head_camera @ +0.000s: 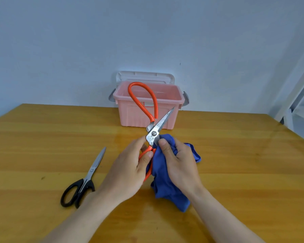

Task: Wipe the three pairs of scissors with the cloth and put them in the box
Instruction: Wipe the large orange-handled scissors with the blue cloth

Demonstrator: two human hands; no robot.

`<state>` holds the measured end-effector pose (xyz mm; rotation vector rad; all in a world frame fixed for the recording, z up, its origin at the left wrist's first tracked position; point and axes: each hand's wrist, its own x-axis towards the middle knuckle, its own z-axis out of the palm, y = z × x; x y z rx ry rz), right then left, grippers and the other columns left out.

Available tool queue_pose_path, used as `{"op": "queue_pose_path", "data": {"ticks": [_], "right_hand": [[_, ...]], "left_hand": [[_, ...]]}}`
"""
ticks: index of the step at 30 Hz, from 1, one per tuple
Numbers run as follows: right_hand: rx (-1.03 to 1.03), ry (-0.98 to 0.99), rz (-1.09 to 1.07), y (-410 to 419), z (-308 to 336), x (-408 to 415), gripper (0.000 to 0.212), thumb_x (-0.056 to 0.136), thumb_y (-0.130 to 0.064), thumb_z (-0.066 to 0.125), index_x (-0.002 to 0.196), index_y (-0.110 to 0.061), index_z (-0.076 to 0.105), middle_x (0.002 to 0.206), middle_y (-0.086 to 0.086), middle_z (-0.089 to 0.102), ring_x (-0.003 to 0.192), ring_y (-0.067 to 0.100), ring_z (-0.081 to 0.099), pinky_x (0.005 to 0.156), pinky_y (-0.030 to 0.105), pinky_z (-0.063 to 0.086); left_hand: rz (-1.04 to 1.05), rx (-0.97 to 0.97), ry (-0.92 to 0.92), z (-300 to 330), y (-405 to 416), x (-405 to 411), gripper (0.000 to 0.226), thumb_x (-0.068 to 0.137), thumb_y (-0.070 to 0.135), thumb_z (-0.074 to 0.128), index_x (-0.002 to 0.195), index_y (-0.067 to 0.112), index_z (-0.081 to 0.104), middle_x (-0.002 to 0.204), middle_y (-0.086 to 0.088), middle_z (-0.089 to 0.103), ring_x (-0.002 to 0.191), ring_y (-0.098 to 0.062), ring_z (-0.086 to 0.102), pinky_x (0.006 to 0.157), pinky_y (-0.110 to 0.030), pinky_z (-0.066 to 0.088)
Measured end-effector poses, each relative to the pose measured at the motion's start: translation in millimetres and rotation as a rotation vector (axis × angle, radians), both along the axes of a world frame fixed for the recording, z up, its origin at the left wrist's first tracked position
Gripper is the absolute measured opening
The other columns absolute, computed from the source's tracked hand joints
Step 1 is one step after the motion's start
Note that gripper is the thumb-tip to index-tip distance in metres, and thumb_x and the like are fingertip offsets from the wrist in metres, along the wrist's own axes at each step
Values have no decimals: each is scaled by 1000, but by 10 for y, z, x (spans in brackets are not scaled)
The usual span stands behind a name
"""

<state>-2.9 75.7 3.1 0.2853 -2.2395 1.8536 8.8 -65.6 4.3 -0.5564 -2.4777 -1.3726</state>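
Observation:
My left hand (130, 168) grips the lower orange handle of the orange-handled scissors (154, 132), held up with their blades spread wide apart. One blade points up and right; the other orange loop rises in front of the pink box (172, 109). My right hand (178, 163) holds a bunched blue cloth (167, 186) against the lower blade near the pivot. That blade is mostly hidden by the cloth. Black-handled scissors (84, 179) lie closed on the table to the left. A third pair is not in view.
The wooden table (42, 137) reaches to the wall. The open pink box stands at the back centre with its white lid (145, 77) leaning behind it. A white frame (298, 95) stands at the far right.

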Motion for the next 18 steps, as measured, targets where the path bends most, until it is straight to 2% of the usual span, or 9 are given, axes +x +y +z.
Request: {"op": "queue_pose_path", "data": {"ticks": [2, 3, 5, 8, 10, 14, 18], "right_hand": [[39, -8, -39, 32, -6, -39, 29, 101, -36, 48, 88, -19, 69, 75, 6, 68, 67, 17, 61, 62, 29, 47], [58, -18, -68, 53, -10, -62, 34, 100, -38, 47, 86, -15, 67, 68, 6, 63, 60, 14, 55, 56, 26, 42], [92, -34, -121, 93, -3, -92, 35, 101, -39, 47, 86, -14, 65, 60, -5, 54, 55, 4, 47, 52, 17, 35], [107, 6, -176, 167, 33, -113, 31, 102, -36, 46, 83, -17, 61, 63, -4, 53, 54, 4, 45, 51, 20, 36], [86, 30, -228, 232, 69, -130, 30, 102, -33, 47, 82, -15, 57, 66, -2, 53, 56, 3, 45, 54, 20, 38], [98, 22, -227, 367, 97, -162, 19, 101, -33, 50, 91, -18, 55, 74, -4, 59, 60, 1, 51, 56, 13, 42], [120, 22, -403, 520, 148, -199, 13, 102, -36, 46, 100, -24, 50, 86, -10, 60, 73, -1, 56, 59, 12, 40]], "left_hand": [[17, 10, -28, -28, -46, -45, 30, 99, 37, 41, 126, 50, 40, 102, 23, 51, 84, 0, 56, 52, -23, 55], [21, 13, -46, -41, -66, -62, 31, 99, 36, 42, 127, 48, 43, 101, 19, 51, 83, -4, 57, 49, -27, 56], [28, 6, -59, -42, -79, -64, 31, 98, 37, 43, 128, 46, 46, 96, 14, 53, 80, -9, 59, 45, -29, 56], [41, -9, -61, -35, -78, -47, 29, 98, 38, 43, 125, 50, 43, 74, 8, 57, 62, -11, 64, 43, -27, 54], [62, -1, -70, -51, -98, -63, 29, 98, 39, 43, 123, 52, 42, 66, 3, 59, 50, -15, 63, 42, -29, 54], [90, -8, -26, -89, -140, -97, 25, 100, 39, 41, 122, 43, 52, 70, -3, 66, 49, -15, 65, 42, -38, 54], [106, -25, 3, -63, -180, -115, 33, 102, 33, 39, 133, 43, 44, 77, -3, 70, 54, -8, 67, 44, -30, 54]]}}
